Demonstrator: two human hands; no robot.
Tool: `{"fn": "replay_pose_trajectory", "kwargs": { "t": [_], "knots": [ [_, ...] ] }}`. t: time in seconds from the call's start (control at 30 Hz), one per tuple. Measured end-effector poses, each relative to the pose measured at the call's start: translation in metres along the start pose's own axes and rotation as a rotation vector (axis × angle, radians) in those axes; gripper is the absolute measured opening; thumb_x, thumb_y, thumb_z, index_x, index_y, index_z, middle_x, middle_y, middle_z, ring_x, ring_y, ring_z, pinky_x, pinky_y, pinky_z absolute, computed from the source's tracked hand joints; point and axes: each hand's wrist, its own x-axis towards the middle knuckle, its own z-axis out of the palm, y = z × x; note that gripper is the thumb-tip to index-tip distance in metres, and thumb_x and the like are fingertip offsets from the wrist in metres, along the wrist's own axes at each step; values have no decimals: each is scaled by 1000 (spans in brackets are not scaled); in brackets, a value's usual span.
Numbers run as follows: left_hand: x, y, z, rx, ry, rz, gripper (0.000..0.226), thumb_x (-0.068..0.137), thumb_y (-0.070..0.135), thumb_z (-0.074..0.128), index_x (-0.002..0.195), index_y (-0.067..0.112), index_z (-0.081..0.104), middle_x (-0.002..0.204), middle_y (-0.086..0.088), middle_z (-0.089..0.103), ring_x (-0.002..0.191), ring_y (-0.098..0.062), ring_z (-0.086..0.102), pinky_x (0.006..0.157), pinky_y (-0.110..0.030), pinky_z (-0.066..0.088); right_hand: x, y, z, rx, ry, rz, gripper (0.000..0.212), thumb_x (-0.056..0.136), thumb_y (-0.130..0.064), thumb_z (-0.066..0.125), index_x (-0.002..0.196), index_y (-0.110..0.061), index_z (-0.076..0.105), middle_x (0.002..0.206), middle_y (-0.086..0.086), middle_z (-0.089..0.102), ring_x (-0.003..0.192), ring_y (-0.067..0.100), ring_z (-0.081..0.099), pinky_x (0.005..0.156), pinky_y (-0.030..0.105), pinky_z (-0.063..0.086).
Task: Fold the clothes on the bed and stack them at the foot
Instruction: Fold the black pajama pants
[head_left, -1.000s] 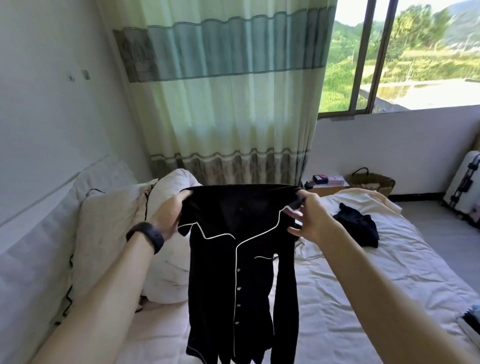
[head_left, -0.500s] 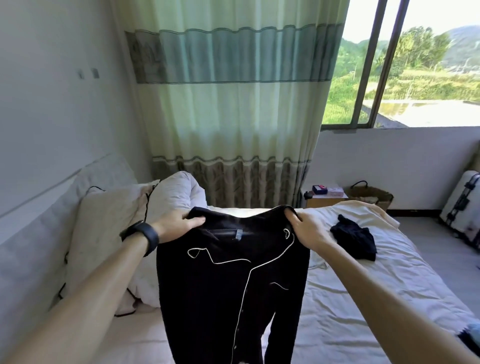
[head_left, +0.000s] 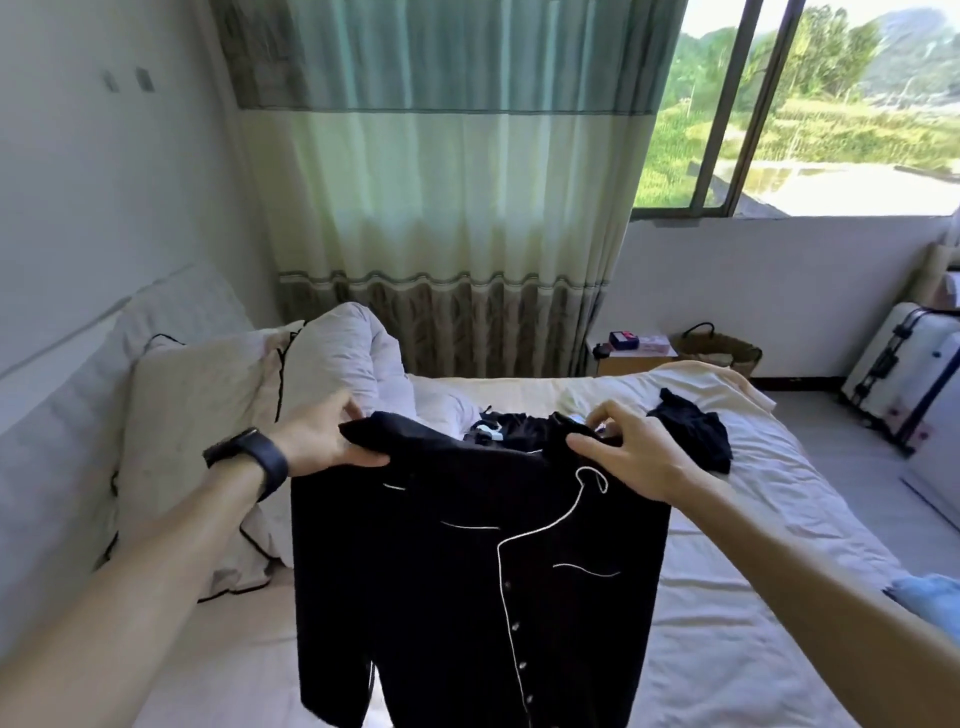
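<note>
Black shirt (head_left: 467, 571) lengthwise, collar (head_left: 519, 441) farthest.

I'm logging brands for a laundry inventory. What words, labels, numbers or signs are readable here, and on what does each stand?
No text is readable anywhere in this view.
On the black shirt: no print; any collar tag is too blurred to read.
On the dark box on the bedside table: markings too small to read.
On the white suitcase: no legible mark.
On the wristband: plain dark, nothing shown.
</note>
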Motion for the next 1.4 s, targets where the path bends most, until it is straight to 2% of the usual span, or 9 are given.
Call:
{"fn": "replay_pose_trajectory", "kwargs": {
  "t": [0.13,0.33,0.47,0.6,0.7,0.83,1.1,1.23,1.4],
  "knots": [
    [5,-21,-4,-86,-241,58,16,66,34,93,68,27,78,67,11,72,65,-4,59,67,-18,46,-19,0,-2,-342,-104,-75,65,71,-95,43,67,-33,62,59,-10,56,57,0,55,55,29,43],
    [-1,-25,-5,-469,-322,31,13,83,16,74,92,25,80,89,8,76,81,-2,68,70,-9,51,-38,-1,4,-495,-104,-43,56,72,-76,69,52,-30,45,55,-11,47,54,11,50,55,32,40],
    [-19,-16,-7,-367,-177,43,10,91,21,70,97,16,76,90,-2,72,81,-11,63,65,-8,49,-51,-9,-23,-191,-183,84,29,69,-61,84,66,-38,68,63,-15,67,65,1,66,61,19,46],
    [-39,1,-21,99,185,241,20,86,45,74,100,31,79,94,6,60,99,-9,46,87,-18,35,-71,-22,-49,-237,-164,35,27,67,-68,83,70,-70,56,68,-42,58,70,-23,54,54,0,38],
    [-60,14,-26,198,245,285,17,86,47,74,93,32,77,96,4,55,91,-15,51,87,-27,35,-90,-9,-53,-459,-72,61,28,71,-69,79,82,-45,71,74,-17,65,67,3,56,49,10,31],
    [-104,21,-1,180,253,163,9,89,32,75,94,24,75,87,-7,68,92,-32,65,92,-35,43,-129,19,-37,-188,-14,93,31,82,-47,82,65,-25,66,67,3,63,70,24,61,66,34,47],
    [-230,-12,64,-117,567,25,19,96,2,54,110,5,66,107,-22,70,100,-42,65,79,-40,44,-256,54,-33,-78,134,-23,47,77,2,73,66,-29,41,62,-3,47,60,24,43,54,30,32],
    [-297,-6,85,-122,714,0,35,89,23,44,110,6,66,100,-26,70,92,-47,65,75,-47,47,-313,56,-35,243,25,123,27,79,7,68,71,-17,63,53,-7,57,44,8,44,44,20,33],
    [-362,1,93,7,599,-12,29,89,30,56,107,15,73,92,-19,74,89,-42,68,73,-41,49,-372,81,-38,498,-166,271,13,89,0,63,97,8,70,81,12,60,77,22,56,70,34,39]
  ]
}}
